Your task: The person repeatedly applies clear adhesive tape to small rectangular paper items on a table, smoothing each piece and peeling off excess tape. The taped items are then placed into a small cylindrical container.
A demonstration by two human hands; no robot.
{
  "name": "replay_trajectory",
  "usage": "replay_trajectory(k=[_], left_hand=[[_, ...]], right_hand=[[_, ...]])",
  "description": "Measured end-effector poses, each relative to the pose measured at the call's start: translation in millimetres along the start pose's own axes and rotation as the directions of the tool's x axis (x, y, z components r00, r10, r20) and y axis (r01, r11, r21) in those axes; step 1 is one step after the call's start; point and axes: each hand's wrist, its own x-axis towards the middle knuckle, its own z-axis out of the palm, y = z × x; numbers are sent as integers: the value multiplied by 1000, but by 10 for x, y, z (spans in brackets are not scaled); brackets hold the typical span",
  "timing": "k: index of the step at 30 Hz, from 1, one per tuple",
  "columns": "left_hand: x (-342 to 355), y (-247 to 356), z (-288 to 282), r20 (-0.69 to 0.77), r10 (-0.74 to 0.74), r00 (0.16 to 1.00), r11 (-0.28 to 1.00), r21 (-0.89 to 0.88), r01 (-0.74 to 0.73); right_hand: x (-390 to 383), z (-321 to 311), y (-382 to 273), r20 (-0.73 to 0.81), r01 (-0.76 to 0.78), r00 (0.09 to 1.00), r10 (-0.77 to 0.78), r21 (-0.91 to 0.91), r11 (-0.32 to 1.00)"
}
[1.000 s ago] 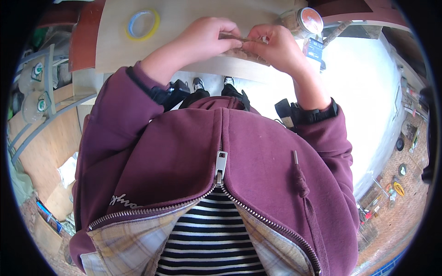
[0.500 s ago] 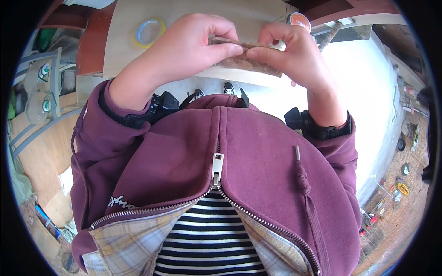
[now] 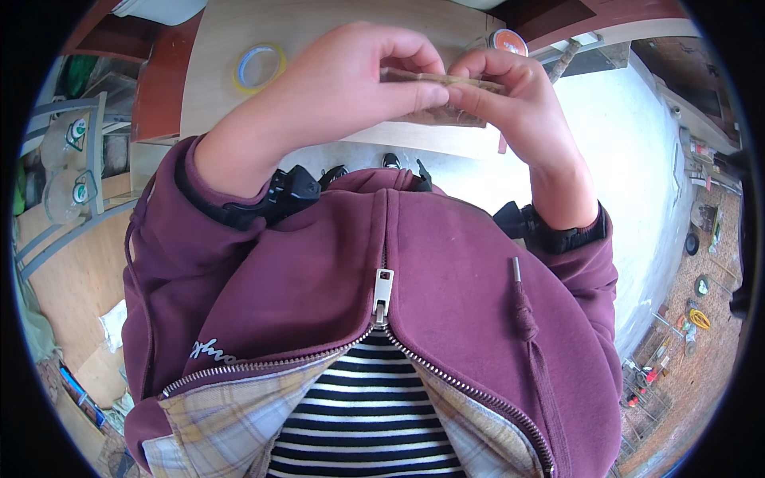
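Observation:
Over the near edge of the table, a thin brown sheet (image 3: 448, 117) with a mottled surface is held up between my hands; its material is unclear. Its upper edge looks folded or rolled over into a narrow band. My left hand (image 3: 358, 84) is closed on it, thumb along the near side and fingers curled behind. My right hand (image 3: 514, 92) pinches the same edge from the other side. Both thumb tips nearly meet in the middle. The hands partly cover the sheet, so its far side is hidden.
A roll of yellowish tape (image 3: 280, 70) lies on the pale wooden table (image 3: 219, 36), left of my hands. At the table's right stands a jar with an orange lid (image 3: 510, 41). A grey metal-framed rack (image 3: 101, 151) is at far left; assorted tools lie on the floor at right.
Both hands have shifted slightly right, and the thumbs have come closer together. The sheet's upper edge now shows more as a narrow folded band, and less of its face is visible.

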Motion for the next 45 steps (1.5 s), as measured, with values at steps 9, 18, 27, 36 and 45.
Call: replay_trajectory(k=[9,18,27,36,45], left_hand=[[77,-43,13,-114,18,993,998,57,-11],[86,-65,47,-279,107,954,994,5,-110],[72,-4,118,-268,390,881,867,428,-254],[103,99,153,-223,524,822,700,663,-267],[166,185,211,-132,560,818,571,777,-265]], right_hand=[[24,37,-20,-233,250,944,-236,33,968],[20,49,-13,-259,417,854,-451,-177,891],[-45,-10,-27,-237,336,892,-385,-222,915],[-122,-26,-77,-277,236,892,-358,-391,890],[-99,-8,-32,-365,251,852,-376,-347,904]])
